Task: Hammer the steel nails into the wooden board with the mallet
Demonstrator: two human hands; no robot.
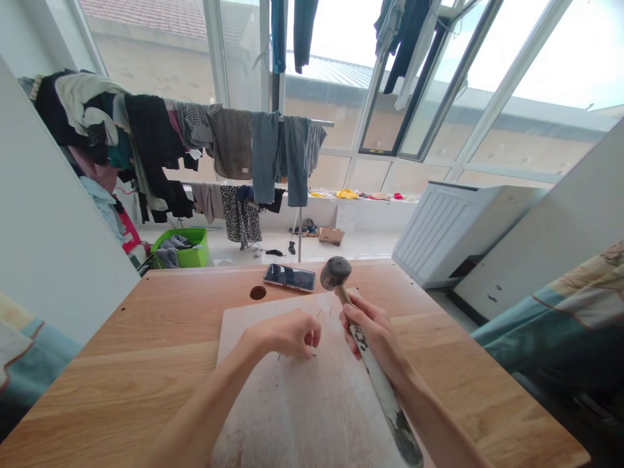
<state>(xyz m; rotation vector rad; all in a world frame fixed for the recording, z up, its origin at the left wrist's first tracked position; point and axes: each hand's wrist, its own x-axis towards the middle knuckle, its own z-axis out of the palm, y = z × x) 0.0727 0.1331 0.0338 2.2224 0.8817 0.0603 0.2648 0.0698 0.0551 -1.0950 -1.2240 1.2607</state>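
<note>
My right hand (368,323) is wrapped around the handle of a hammer (375,364). Its dark, rounded head points up and away from me above the board, and the handle has worn white paint. My left hand (292,335) rests low over a pale wooden board (263,416), its fingers curled in a pinch at a small nail (313,355). Part of that nail is hidden by the fingertips. Beyond the left hand, two thin nails (319,312) stick up from the board. Small dark marks dot the surface near my left wrist.
The board lies on a wooden desk (146,364) with a round cable hole (258,293). A phone (289,277) lies at the far edge. Behind are a laundry-laden drying rack (234,143), a green basket (195,257) and a white cabinet (453,221). Curtains (560,312) hang at the sides.
</note>
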